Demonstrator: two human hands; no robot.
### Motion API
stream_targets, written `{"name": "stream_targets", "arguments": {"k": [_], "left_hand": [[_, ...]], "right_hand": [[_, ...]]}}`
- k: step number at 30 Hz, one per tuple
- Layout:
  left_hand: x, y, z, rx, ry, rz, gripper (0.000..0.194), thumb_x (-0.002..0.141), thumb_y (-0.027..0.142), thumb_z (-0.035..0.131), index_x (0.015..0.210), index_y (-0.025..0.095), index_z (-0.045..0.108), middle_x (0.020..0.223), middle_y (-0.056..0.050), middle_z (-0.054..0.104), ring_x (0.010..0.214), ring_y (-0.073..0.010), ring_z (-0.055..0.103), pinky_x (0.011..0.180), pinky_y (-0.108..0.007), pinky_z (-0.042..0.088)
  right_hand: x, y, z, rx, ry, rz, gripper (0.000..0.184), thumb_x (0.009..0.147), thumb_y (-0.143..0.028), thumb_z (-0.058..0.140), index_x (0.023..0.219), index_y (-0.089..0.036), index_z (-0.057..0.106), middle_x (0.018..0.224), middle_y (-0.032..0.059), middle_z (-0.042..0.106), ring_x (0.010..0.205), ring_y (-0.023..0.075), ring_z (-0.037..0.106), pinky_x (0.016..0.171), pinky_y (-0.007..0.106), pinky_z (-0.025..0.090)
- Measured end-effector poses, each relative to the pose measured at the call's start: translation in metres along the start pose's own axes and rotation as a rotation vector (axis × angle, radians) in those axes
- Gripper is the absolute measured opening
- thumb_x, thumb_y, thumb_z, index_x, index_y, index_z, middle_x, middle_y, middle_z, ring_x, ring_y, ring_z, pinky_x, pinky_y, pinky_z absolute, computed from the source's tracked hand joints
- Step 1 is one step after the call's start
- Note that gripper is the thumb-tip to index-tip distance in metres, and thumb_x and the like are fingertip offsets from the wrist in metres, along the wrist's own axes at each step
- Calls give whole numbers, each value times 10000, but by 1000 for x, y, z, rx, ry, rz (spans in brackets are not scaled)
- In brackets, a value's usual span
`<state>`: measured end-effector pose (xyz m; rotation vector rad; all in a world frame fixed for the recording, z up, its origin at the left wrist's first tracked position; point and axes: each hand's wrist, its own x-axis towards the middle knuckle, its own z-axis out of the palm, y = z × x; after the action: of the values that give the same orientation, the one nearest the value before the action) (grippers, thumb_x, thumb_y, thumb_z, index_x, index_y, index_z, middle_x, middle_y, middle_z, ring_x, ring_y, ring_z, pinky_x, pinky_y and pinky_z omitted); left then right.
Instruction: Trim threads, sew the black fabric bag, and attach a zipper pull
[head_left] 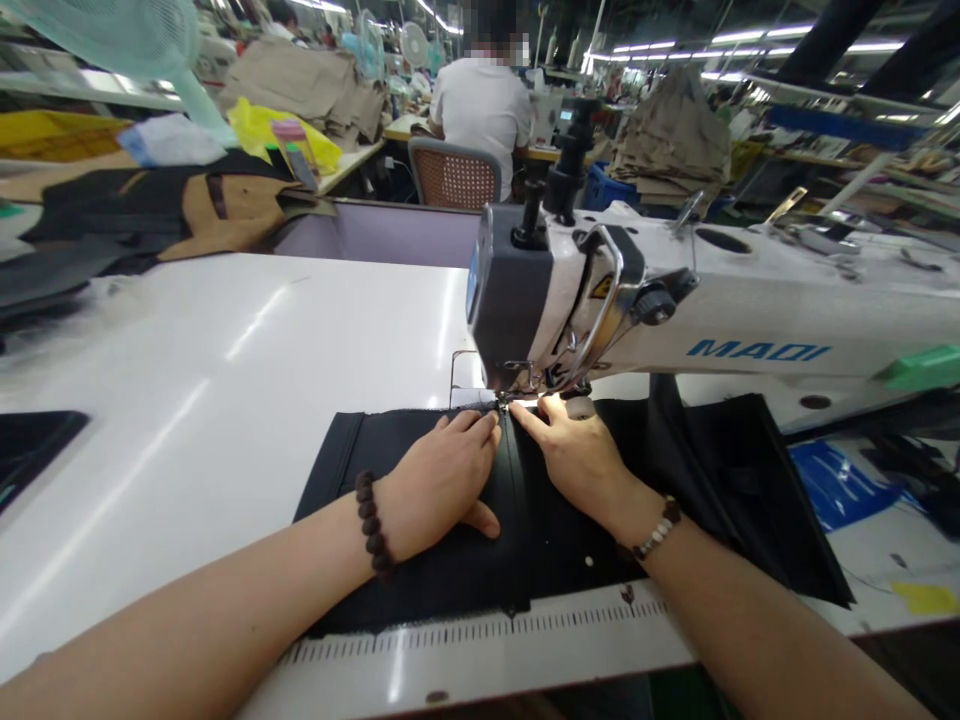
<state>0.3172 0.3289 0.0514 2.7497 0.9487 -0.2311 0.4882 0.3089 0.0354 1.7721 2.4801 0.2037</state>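
Observation:
Black fabric (450, 570) with a vertical seam lies flat under the needle area of a white and grey sewing machine (750, 320). My left hand (442, 475) rests flat on the fabric just left of the seam, fingers stretched towards the presser foot and thumb apart. On the right side of the seam, my right hand (577, 445) presses down on the fabric, its index finger pointing at the foot and the other fingers partly bent. Neither hand grips anything visible. The fabric's right part is folded up in loose layers (720, 470) beside my right wrist.
A printed ruler scale (480, 630) runs along the front of the white table (187, 400). Dark and brown cut pieces (225, 205) lie at the back left, near a green fan (127, 40). Ahead, a person (484, 110) in a white shirt sits on a chair (456, 172).

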Motion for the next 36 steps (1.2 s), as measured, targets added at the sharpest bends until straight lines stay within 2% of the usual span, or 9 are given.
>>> {"name": "stream_targets", "arguments": {"k": [7, 12, 36], "left_hand": [[2, 1, -2, -19, -35, -14, 989, 517, 582, 713, 1241, -10, 394, 1270, -193, 445, 1167, -320, 384, 993, -387, 332], [3, -1, 0, -11, -24, -4, 993, 505, 601, 706, 1227, -13, 410, 1247, -186, 466, 1149, -318, 396, 988, -380, 336], [4, 0, -6, -16, -66, -28, 954, 540, 574, 705, 1215, -36, 419, 1253, -196, 453, 1144, -310, 395, 1016, -385, 303]], "right_hand": [[1, 0, 3, 8, -7, 32, 533, 817, -100, 384, 1309, -304, 391, 1120, 120, 530, 898, 248, 530, 676, 324, 407], [1, 1, 5, -8, 20, 1, 505, 828, -100, 367, 1299, -278, 415, 1068, 128, 551, 924, 263, 509, 708, 338, 405], [3, 0, 5, -46, 69, 1, 504, 808, -91, 379, 1272, -279, 446, 1065, 111, 569, 814, 239, 542, 624, 307, 393]]}}
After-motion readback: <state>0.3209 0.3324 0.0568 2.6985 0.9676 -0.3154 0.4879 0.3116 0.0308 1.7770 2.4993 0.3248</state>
